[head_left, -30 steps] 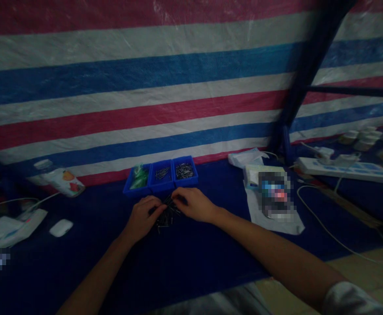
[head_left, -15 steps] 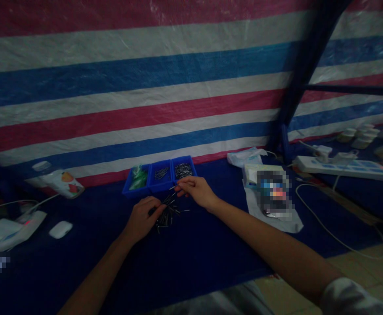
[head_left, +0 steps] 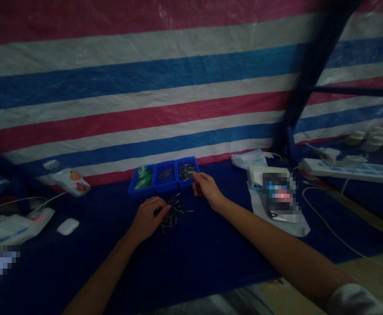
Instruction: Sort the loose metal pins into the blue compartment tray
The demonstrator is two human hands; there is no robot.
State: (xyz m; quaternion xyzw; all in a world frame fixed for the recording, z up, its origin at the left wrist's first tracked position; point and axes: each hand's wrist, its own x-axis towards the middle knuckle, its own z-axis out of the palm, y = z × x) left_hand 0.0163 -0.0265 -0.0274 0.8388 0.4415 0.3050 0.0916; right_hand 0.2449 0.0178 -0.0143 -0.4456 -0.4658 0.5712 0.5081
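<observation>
My left hand (head_left: 149, 218) has its fingers curled at the left side of a loose pile of thin dark metal pieces (head_left: 174, 210) on the blue table; what it holds, if anything, is hidden. My right hand (head_left: 207, 189) is closed just in front of the right blue bin (head_left: 194, 164), and its fingertips are too dark to show whether they hold a piece. That bin holds many small metal pieces. Thin pieces lie in the middle bin (head_left: 165, 187), and a green plastic bag (head_left: 143, 176) fills the left one.
At the left are a bottle (head_left: 76, 183), a white case (head_left: 68, 226) and a power strip (head_left: 30, 227). To the right lie a tissue pack (head_left: 255, 175), a partly blurred item and another power strip (head_left: 349, 169) with cables. A striped sheet hangs behind.
My right hand has moved right, away from the pile to the front of the right bin. The thin piece at its fingertips no longer shows. My left hand stays by the pile.
</observation>
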